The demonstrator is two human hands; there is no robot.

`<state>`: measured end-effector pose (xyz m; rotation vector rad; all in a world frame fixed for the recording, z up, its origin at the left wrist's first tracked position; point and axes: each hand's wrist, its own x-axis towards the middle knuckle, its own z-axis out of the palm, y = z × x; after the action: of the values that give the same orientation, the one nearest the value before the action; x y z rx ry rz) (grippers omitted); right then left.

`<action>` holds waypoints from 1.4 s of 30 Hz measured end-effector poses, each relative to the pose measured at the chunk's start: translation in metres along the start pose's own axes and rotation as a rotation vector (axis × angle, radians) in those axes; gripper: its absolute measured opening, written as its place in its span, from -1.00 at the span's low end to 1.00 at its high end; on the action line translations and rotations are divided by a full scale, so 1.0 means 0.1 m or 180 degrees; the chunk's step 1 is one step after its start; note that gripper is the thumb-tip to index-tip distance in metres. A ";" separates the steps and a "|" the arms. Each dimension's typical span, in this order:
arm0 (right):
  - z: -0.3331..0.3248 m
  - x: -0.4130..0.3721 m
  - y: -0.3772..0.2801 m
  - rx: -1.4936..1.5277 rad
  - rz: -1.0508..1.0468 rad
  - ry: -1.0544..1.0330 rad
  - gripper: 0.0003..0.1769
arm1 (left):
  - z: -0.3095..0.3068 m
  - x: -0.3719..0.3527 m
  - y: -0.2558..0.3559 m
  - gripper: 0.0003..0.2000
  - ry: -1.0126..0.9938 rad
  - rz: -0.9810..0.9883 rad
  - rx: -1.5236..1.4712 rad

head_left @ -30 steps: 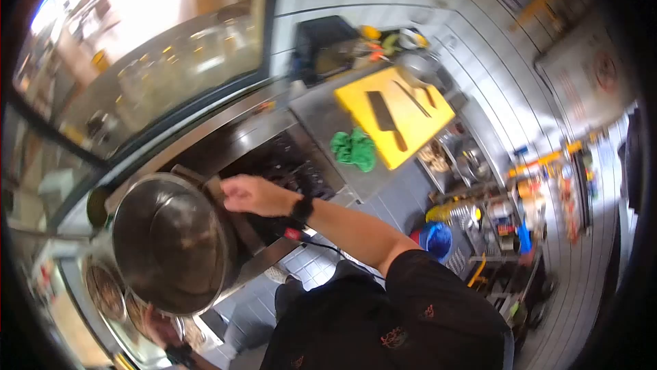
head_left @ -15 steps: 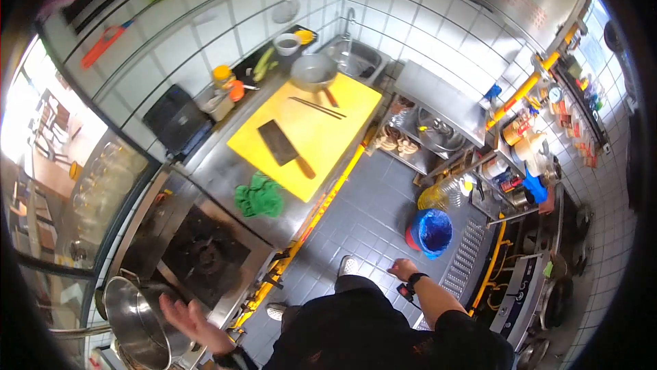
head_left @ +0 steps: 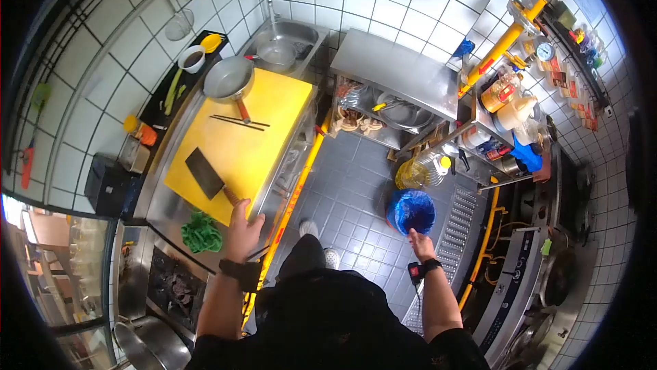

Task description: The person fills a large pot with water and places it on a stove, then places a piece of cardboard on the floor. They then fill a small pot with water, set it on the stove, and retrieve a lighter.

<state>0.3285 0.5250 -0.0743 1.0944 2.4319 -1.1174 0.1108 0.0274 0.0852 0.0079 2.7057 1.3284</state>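
Note:
My left hand (head_left: 246, 232) is over the front edge of the yellow cutting board (head_left: 284, 107), thumb held apart, fingertips right at the handle of a cleaver (head_left: 204, 173). The cleaver lies flat on the board, its dark blade angled toward the wall. Beyond it lie a pair of dark chopsticks (head_left: 239, 122) and a grey frying pan (head_left: 228, 78) with a wooden handle. A crumpled green cloth (head_left: 201, 232) rests on the steel counter left of my hand. My right hand (head_left: 420, 244) hangs by the blue-lined bin (head_left: 413, 212), loosely extended with nothing seen in it.
At lower left are a gas burner (head_left: 176, 286) and a large steel pot (head_left: 152, 344). A sink (head_left: 301, 42) stands in the far corner. An oil jug (head_left: 419, 170) is behind the bin. Yellow pipe (head_left: 311, 154) runs along the counter front. Shelves (head_left: 397, 76) line the far wall.
My left hand has moved from beside the steel pot to the cleaver's handle. My right hand has shifted toward the bin. The view has turned to the right and my body has moved along the counter.

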 end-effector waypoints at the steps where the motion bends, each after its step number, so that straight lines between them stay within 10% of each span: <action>1: 0.01 0.08 -0.15 -0.0177 -0.0265 -0.0015 -0.28 | 0.07 0.19 -0.02 -0.46 -0.0034 0.0234 0.0303; 13: -0.03 1.42 -1.43 -0.1197 -0.0773 -0.1441 -0.69 | 0.73 2.14 -0.54 -0.36 0.1033 -0.0223 0.1490; 15: -0.06 1.60 -1.88 -0.2575 -0.1777 -0.1540 -0.67 | 0.75 2.20 -0.62 -0.38 0.1057 -0.0235 0.1584; 19: 0.16 2.01 -2.46 -0.1767 -0.1394 -0.1079 -0.64 | 0.76 2.26 -0.68 -0.38 0.1027 -0.0323 0.1703; 33: 2.60 4.91 -3.03 -0.1782 -0.1280 -0.1914 -0.52 | 0.86 2.43 -0.74 -0.25 0.0706 -0.0392 0.2003; 34: 2.86 5.22 -2.72 -0.1309 -0.1783 -0.1984 -0.45 | 0.90 2.45 -0.74 -0.24 0.0759 -0.0483 0.1904; 37: 4.22 6.47 -1.26 0.0665 -0.0373 -0.1929 -0.35 | 0.88 2.58 -0.57 -0.17 0.0490 -0.0676 0.1950; 39: 3.67 6.02 -2.68 -0.1370 -0.0996 -0.1423 -0.26 | 0.96 2.31 -0.74 -0.17 0.0468 -0.1121 0.1710; 42: 4.01 6.32 -2.73 -0.1189 -0.1055 -0.1281 -0.22 | 1.00 2.26 -0.69 -0.17 0.0377 -0.1474 0.1778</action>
<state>-0.3350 0.4508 -0.5089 0.3249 2.3980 -0.8144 -0.0986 0.0777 -0.0552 -0.6137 2.8284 0.4467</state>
